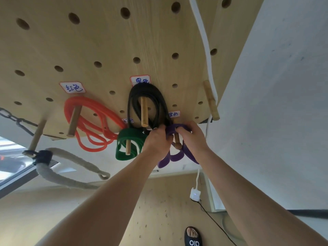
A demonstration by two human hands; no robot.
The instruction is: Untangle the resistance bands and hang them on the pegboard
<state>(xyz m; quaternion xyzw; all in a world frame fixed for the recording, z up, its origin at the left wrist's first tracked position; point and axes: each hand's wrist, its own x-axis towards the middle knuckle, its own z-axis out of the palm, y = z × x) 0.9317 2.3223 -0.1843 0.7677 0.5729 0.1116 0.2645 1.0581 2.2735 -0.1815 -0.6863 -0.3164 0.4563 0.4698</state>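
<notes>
Head view: both hands are gripping the purple band [174, 158] at a wooden peg [177, 141] just below the pegboard's [99, 43] bottom edge. The left hand [157, 141] is curling its fingers round the band's left side; the right hand [192, 137] is pinching its top loop over the peg. The green band [126, 139], black band [150, 96] and orange band [92, 110] are hanging on neighbouring pegs to the left. A white cable [206, 41] is running down the board's right edge.
</notes>
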